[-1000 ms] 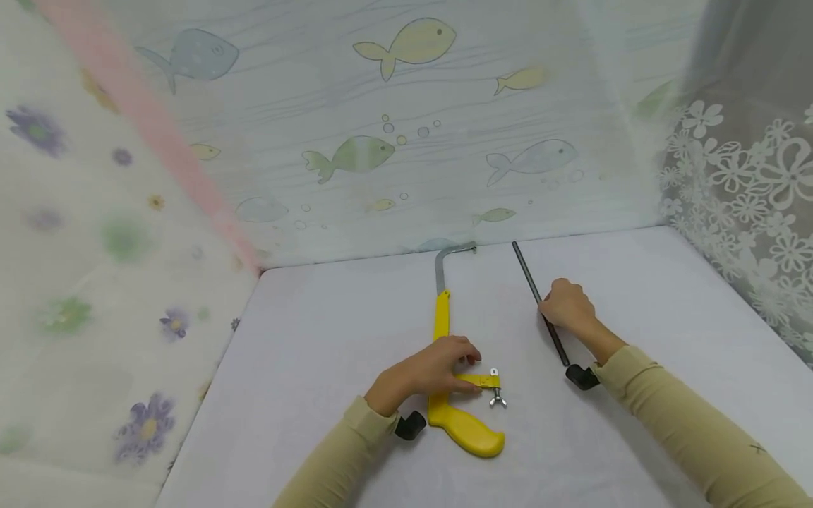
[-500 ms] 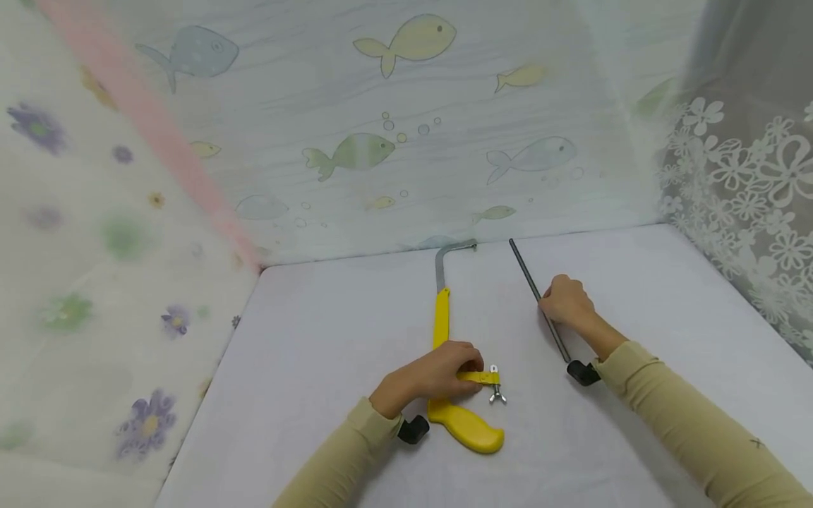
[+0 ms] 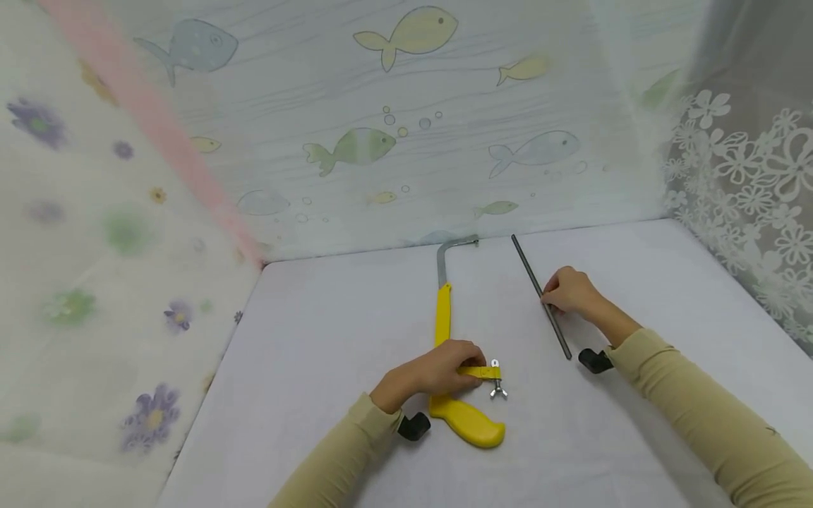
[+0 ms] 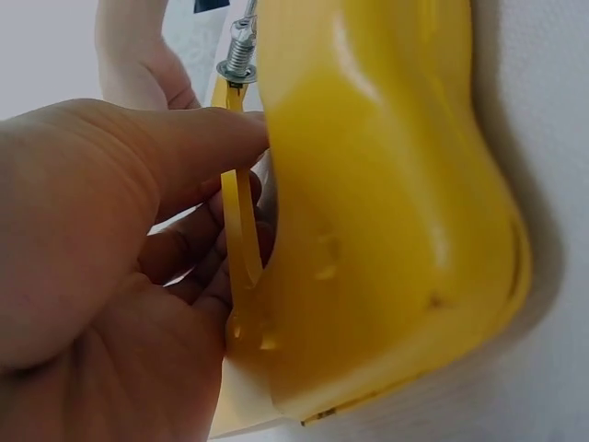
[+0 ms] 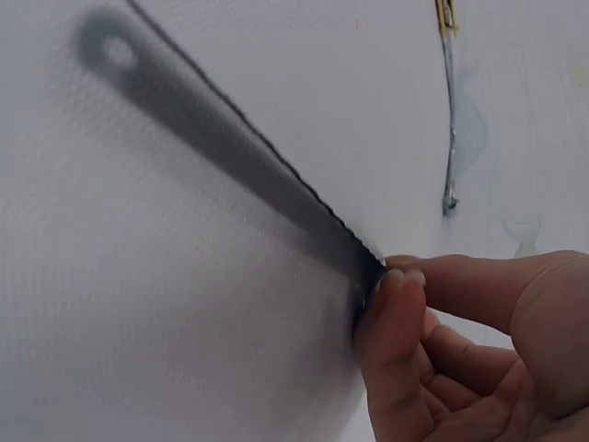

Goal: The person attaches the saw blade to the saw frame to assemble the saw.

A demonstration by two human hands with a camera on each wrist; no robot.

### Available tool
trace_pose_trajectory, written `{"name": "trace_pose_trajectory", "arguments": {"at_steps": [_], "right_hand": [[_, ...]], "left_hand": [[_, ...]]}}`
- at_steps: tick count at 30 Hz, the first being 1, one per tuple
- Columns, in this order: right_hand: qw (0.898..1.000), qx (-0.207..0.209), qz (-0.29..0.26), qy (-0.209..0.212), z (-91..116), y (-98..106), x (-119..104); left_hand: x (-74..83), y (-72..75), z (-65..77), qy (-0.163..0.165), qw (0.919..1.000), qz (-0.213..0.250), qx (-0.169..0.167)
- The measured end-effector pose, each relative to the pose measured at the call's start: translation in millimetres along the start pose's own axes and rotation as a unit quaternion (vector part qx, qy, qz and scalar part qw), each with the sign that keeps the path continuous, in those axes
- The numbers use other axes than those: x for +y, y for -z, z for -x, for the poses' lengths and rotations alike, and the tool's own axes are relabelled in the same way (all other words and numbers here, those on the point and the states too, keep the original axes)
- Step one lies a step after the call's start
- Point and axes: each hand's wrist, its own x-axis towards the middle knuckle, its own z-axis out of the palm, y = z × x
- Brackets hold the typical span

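The left hand (image 3: 435, 368) grips the short yellow arm of a hacksaw frame of yellow-coated and grey metal (image 3: 443, 314), while the right hand (image 3: 571, 291), well apart from it, pinches a thin dark-grey toothed metal blade (image 3: 526, 264) between thumb and fingers. The frame lies just right of centre in the head view, its moulded yellow handle (image 3: 473, 422) toward the bottom of the frame; the blade slants right of it on or just above the white cloth-covered surface (image 3: 330, 324), which I cannot tell. So far, both parts are in hand, but the blade is joined to neither end of the frame; fitting and tightening appear undone, with the silver wing nut (image 3: 498, 390) in place on the short arm. No brand, label or writing can be read; the right sleeve (image 3: 692, 406) bears only a small dark cross-like mark.
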Motion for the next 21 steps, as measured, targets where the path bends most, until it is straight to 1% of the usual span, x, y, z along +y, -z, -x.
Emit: {"name": "trace_pose_trajectory", "arguments": {"at_steps": [3, 8, 12, 21], "right_hand": [[1.0, -0.012, -0.02, -0.002, 0.6, 2.0, 2.4], [0.998, -0.033, -0.048, -0.013, 1.9, 4.8, 6.1], [0.996, -0.046, -0.07, -0.011, 3.8, 7.5, 8.0], [0.99, -0.072, -0.119, 0.0, 12.1, 10.0, 0.8]], "left_hand": [[-0.9, -1.3, 0.7, 0.003, 1.0, 0.003, -0.001], [-1.8, -3.8, 1.2, -0.006, 0.9999, 0.009, -0.002], [-1.2, -4.5, 1.6, -0.008, 0.9999, 0.013, -0.005], [-2.5, -5.4, 2.0, -0.009, 0.9998, 0.017, -0.01]]}}
